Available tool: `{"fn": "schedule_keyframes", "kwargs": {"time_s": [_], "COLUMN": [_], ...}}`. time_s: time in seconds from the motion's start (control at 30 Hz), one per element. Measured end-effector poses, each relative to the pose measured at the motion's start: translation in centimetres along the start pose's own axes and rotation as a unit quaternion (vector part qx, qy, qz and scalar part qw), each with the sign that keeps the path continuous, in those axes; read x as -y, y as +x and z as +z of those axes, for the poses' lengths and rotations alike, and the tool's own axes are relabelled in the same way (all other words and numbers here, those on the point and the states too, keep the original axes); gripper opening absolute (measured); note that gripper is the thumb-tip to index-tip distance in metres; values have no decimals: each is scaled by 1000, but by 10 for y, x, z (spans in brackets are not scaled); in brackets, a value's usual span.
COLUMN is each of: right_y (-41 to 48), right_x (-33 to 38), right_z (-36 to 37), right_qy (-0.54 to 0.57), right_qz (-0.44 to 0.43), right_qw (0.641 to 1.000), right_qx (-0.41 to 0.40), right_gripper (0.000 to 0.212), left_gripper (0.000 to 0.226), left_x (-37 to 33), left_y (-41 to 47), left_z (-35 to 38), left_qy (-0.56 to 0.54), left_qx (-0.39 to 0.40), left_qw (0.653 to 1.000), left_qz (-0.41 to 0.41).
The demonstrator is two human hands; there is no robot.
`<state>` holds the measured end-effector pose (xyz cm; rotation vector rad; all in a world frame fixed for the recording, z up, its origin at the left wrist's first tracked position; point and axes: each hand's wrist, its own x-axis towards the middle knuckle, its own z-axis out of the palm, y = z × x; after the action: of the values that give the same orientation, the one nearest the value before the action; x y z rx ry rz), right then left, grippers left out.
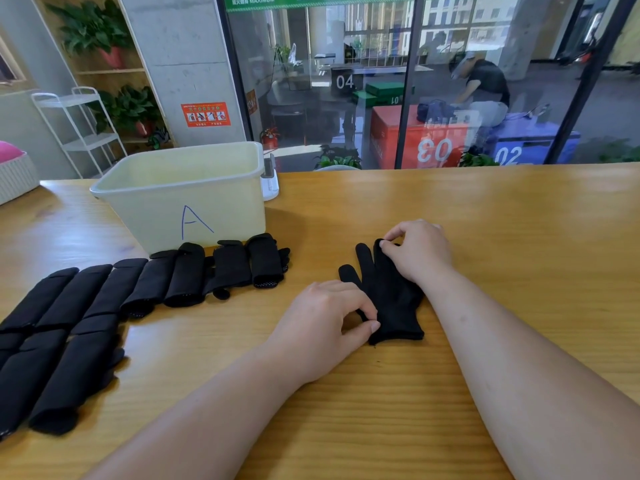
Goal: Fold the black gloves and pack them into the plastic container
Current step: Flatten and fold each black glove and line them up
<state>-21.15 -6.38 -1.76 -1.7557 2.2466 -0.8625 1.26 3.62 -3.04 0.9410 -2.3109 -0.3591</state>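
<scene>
Two hands hold one black glove (388, 292) flat on the table (485, 220).
The left hand (322, 327) pinches the near end of the glove. The right hand (419, 251) pinches a finger tip at its far end. Many folded gloves (138, 289) lie in rows on the left, just near the plastic box (187, 192) marked A, which stands far left.

Blue handwritten "A" stood on the front wall of the pale rectangular plastic container (156, 216). Green banner strip (311, 0) atop the glass read "MAXIMUM". Behind the glass, white numerals: dark box (343, 91) "04", red box (388, 133) "03", blue box (536, 142) "02". Orange wall sign (205, 114) was illegible.
</scene>
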Motion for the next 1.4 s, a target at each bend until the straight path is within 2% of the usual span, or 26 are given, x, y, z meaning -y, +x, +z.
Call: {"fn": "schedule_keyframes", "kwargs": {"time_s": [0.1,0.2,0.27,0.33,0.4,0.47,0.6,0.7,0.8,0.87,0.93,1.0,1.07,1.2,1.4], "right_y": [-2,-4,-5,-6,-8,-9,-11,-15,-24,-38,-59,-77,-84,-82,-101], "right_x": [2,2,5,9,13,14,15,15,20,29,34,34,32,32,20], "right_z": [0,-3,-5,-2,4,9,10,9,-5,-16,-19,-14,-7,-5,-17], "right_qy": [3,17,29,-12,-54,-50,-39,-51,-69,-94,-127,-185,-206,-208,-106], "right_qz": [-3,-65,-119,-148,-139,-130,-113,-115,-157,-168,-162,-154,-128,-114,-134], "right_qw": [1000,997,992,989,988,989,993,992,984,981,975,954,942,945,969], "right_qx": [-18,-48,-37,5,44,48,3,-23,-49,-9,85,181,232,227,177], "right_gripper": [7,6,11,22,27,20,13,21,33,44,61,74,79,81,80], "left_gripper": [2,2,3,4,4,4,6,7,9,6,4,7,9,8,9], "left_x": [-1,-1,-2,-1,-1,-1,0,1,0,-2,-3,-3,-3,-1,0], "left_y": [0,0,0,0,0,0,0,0,-1,-1,-2,-3,-4,-6,-9], "left_z": [-1,-2,-2,-2,-1,-1,-1,-1,-1,-3,-7,-12,-15,-16,-13], "left_qy": [-1,1,0,0,0,0,0,0,5,-2,-29,-65,-90,-91,-5], "left_qx": [2,1,1,-1,-2,-3,-3,-4,-6,-28,-81,-126,-140,-120,-104], "left_qw": [1000,1000,1000,1000,1000,1000,1000,1000,1000,999,996,988,979,977,989], "left_qz": [-1,4,7,7,9,12,15,17,23,16,-12,-64,-119,-152,-100]}}
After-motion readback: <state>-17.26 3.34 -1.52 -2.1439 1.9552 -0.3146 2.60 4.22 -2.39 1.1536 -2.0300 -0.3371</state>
